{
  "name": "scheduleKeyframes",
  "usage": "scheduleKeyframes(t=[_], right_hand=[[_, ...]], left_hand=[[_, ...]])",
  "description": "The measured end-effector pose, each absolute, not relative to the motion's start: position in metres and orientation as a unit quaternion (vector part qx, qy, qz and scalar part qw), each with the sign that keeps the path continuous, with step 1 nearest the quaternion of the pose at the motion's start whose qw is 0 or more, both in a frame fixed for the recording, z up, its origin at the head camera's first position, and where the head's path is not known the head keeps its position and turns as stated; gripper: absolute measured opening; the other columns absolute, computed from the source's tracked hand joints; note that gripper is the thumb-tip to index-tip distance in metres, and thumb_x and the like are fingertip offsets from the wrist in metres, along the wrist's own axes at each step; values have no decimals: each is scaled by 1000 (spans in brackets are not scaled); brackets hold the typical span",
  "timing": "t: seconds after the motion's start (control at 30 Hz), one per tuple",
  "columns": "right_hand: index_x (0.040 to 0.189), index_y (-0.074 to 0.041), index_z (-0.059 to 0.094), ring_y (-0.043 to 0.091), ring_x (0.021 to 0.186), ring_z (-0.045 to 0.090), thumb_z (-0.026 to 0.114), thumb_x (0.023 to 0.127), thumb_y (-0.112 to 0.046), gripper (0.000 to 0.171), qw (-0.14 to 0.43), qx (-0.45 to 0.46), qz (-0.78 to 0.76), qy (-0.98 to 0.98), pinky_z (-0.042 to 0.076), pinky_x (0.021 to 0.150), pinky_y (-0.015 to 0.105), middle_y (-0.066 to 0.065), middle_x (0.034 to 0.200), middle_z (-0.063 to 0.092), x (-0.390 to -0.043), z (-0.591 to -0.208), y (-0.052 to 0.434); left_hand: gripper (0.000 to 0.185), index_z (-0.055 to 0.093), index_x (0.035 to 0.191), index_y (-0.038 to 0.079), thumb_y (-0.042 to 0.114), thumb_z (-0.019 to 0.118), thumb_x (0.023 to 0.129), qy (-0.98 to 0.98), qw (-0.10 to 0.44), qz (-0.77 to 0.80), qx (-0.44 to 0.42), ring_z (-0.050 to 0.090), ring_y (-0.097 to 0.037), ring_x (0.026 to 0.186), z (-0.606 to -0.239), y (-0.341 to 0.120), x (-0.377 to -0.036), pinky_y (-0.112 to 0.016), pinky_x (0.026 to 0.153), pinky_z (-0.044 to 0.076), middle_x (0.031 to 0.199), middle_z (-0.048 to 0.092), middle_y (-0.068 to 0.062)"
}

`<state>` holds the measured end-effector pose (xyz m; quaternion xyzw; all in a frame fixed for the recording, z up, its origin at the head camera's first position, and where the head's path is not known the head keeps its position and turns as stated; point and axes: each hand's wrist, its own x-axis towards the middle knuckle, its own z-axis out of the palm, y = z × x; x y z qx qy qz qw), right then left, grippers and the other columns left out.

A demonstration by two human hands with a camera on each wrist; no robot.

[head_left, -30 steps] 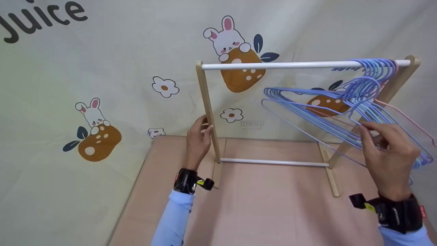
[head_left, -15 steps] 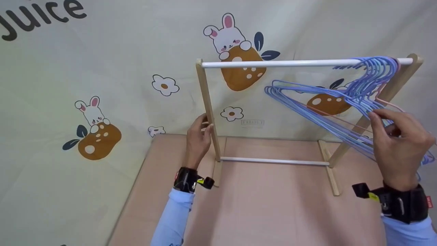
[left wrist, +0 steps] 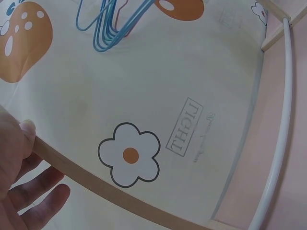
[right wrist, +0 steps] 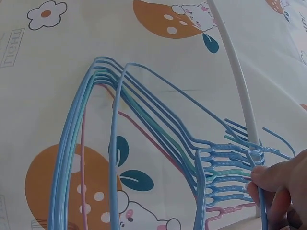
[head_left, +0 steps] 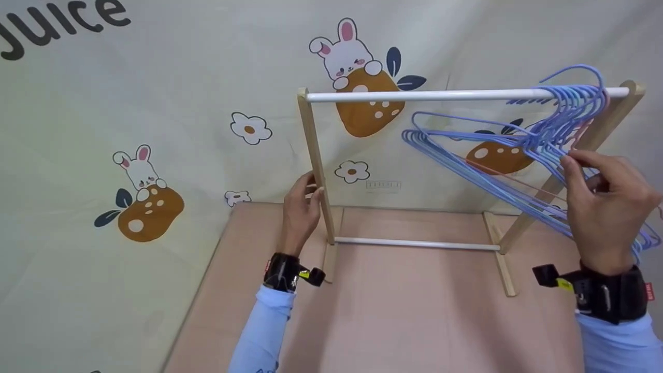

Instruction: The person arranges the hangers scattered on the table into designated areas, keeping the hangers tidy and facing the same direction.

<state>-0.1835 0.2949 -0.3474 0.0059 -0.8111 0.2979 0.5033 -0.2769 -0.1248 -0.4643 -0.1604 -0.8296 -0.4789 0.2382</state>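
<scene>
My right hand (head_left: 611, 202) pinches one shoulder of a blue hanger between thumb and fingers. That hanger's hook (head_left: 580, 65) stands above the white top rail (head_left: 414, 96) of a small wooden clothes rack. In the right wrist view, the same blue hanger (right wrist: 113, 167) sits apart from a bunch of hung hangers (right wrist: 61, 167), mostly blue, with a teal and a pink one. Their hooks crowd the rail's right end. My left hand (head_left: 300, 207) grips the rack's left post (head_left: 313, 140), thumb on one side and fingers on the other, also seen in the left wrist view.
The rack's lower white bar (head_left: 414, 244) joins its two wooden feet. It stands on a pink surface (head_left: 414, 311) against a pale backdrop (head_left: 197, 93) printed with rabbits and flowers. The rack's right post (head_left: 544, 202) slants behind the hangers.
My right hand has moved up and slightly right. The held hanger's hook has risen from below the rail to above it. My left hand stays on the post.
</scene>
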Motion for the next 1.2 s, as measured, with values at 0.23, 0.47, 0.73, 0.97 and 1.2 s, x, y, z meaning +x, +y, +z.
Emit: scheduleKeyframes(t=[0.23,0.47,0.73,0.97,1.2], right_hand=[[107,-4,70,12,64,37,66,88,-15,23,488,8,293,-822,30,61,14,17,93,66,-188,-348,292],[102,-1,71,20,59,40,69,85,-12,21,490,51,258,-831,26,57,16,17,88,66,-197,-359,289],[95,1,72,17,57,39,69,85,-10,15,490,70,265,-828,24,53,17,16,78,63,-198,-369,290],[107,-1,68,23,62,42,64,88,-12,22,461,40,274,-843,29,60,15,17,92,63,-193,-372,292],[107,2,65,26,67,44,61,89,-7,21,472,38,264,-840,30,63,13,21,96,59,-183,-379,296]], left_hand=[[36,51,130,5,6,56,94,-828,237,-482,-160,59,-13,96,-464,-125,-276,-21,75,52,113,59,-7],[36,51,130,7,7,55,94,-827,233,-488,-155,59,-12,96,-463,-126,-276,-22,75,52,114,58,-6],[37,50,130,6,9,56,94,-824,244,-483,-165,60,-14,96,-464,-126,-276,-23,74,53,114,59,-7],[38,50,131,6,9,55,94,-826,239,-485,-160,59,-13,96,-465,-125,-276,-22,75,52,115,58,-7],[38,49,131,5,9,55,94,-823,239,-489,-162,59,-13,97,-465,-125,-276,-22,75,52,114,58,-7]])
